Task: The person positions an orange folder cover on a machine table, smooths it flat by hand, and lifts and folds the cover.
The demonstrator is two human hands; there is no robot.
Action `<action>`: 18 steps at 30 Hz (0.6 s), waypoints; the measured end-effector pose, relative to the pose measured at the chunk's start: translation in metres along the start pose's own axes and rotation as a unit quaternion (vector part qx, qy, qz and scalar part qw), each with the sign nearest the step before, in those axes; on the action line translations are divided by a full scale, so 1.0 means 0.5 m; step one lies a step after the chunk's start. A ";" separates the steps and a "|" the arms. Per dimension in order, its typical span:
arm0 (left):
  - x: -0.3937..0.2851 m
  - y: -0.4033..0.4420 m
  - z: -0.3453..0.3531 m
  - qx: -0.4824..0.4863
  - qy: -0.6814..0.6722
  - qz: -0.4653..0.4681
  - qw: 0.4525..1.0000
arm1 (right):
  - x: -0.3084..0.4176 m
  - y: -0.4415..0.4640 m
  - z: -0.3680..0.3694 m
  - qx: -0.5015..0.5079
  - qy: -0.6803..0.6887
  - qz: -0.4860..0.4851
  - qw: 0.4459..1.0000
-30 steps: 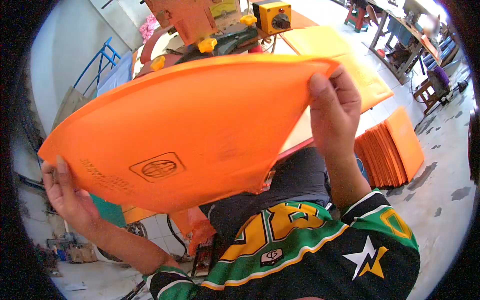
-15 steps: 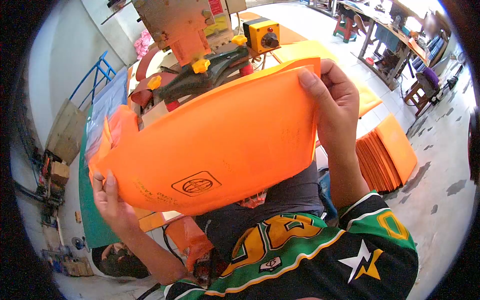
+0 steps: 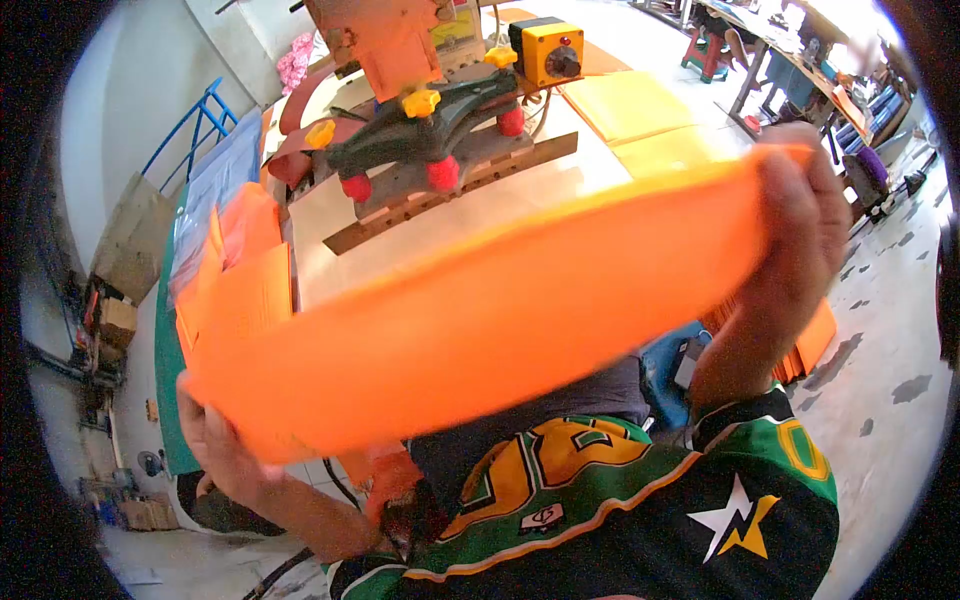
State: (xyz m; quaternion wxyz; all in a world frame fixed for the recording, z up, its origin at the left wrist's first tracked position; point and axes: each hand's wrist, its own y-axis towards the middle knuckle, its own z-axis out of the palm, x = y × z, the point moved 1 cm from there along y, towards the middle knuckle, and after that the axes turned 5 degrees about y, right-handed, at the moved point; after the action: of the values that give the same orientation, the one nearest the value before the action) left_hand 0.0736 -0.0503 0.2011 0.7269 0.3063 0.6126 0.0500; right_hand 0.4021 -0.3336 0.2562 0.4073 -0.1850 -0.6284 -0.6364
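Observation:
An orange folder is stretched between my two hands, bowed and blurred by motion. My right hand grips its far right corner, thumb in front and fingers curled behind. At the lower left edge, my left hand pinches the folder, its fingertips partly covered. Behind the folder stands a pressing machine with a dark clamp arm, yellow knobs and red feet over a thin metal bar. The machine's pale work surface shows between bar and folder.
More orange sheets lie left, by clear plastic. A yellow control box stands beside the machine. Yellow-orange sheets lie behind. An orange stack sits low right, partly hidden by my arm. Another person is at the far table.
My right hand has moved right and the folder has swung down and toward me, tilting so its printed logo no longer shows. The metal bar and work surface have come into view.

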 end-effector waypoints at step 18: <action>0.328 0.044 0.218 0.270 0.263 -0.198 0.905 | -0.495 0.048 -0.035 0.268 -0.102 0.291 0.913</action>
State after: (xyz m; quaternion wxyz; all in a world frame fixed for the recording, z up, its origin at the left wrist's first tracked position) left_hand 0.2209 -0.0008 0.0780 0.4243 0.3392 0.8194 -0.1833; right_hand 0.5735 -0.2764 0.0842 0.5422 -0.3075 -0.7320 -0.2750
